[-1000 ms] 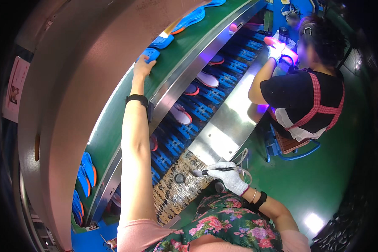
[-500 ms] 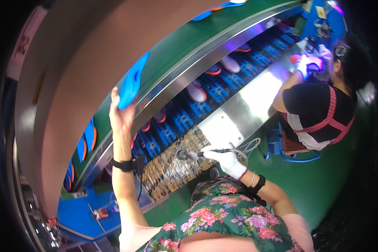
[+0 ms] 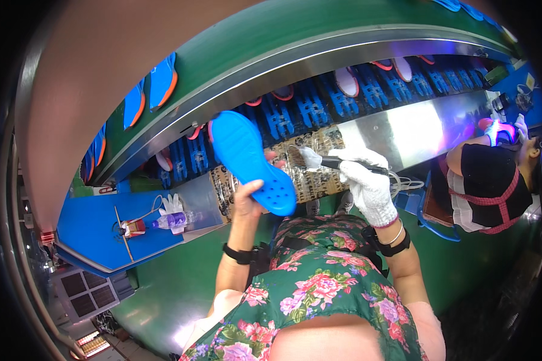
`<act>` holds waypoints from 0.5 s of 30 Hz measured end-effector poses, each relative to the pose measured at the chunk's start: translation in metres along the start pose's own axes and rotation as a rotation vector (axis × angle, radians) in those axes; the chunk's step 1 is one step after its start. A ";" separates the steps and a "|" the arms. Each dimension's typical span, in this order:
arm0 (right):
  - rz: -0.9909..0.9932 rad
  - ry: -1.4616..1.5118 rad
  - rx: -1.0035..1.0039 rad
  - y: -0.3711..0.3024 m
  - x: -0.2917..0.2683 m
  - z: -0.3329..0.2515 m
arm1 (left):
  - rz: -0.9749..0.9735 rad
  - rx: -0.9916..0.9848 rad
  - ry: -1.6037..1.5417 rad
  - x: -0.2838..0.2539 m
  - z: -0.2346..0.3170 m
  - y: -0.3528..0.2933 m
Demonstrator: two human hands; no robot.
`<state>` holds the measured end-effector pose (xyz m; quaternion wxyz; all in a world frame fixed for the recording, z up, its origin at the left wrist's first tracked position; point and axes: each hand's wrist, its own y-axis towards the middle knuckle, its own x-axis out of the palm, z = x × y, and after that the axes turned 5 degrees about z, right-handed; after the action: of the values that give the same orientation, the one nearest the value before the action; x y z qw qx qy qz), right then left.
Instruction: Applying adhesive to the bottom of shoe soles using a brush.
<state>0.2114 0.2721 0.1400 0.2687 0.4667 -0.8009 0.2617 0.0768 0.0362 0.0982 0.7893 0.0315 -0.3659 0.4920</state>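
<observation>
My bare left hand grips a blue shoe sole by its narrower end, where several small holes show. The sole is tilted, its long part reaching up and left toward the metal rail. In my right hand, which wears a white knit glove, is a brush with a black handle and pale head. A clear tube trails beside the glove. The brush head points left, a short way from the sole and apart from it. Beneath both hands lies a tape-covered brown ledge.
Blue soles with orange edges lie on a green belt. Below its metal rail, blue racks carry shoe uppers. A blue side table holds a bottle and a small pot. A co-worker sits at right.
My left hand has brought the blue sole from the green belt down and right, in front of me. My right hand with the brush has moved up and right; my view has turned left.
</observation>
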 end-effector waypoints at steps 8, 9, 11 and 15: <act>-0.108 -0.285 -0.157 -0.002 0.060 0.016 | -0.378 -0.194 -0.708 0.003 -0.028 -0.009; -0.096 -0.288 -0.152 -0.003 0.063 0.019 | -0.371 -0.206 -0.713 0.002 -0.026 -0.005; -0.064 -0.399 -0.199 -0.004 0.068 0.023 | -0.397 -0.227 -0.730 0.001 -0.019 -0.005; -0.089 -0.644 -0.357 -0.002 0.078 0.020 | -0.020 -0.178 -0.521 0.023 -0.003 -0.014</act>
<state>0.1767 0.2104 0.1783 0.0912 0.5053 -0.8564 -0.0546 0.0952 0.0474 0.1146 0.6731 0.0909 -0.5980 0.4255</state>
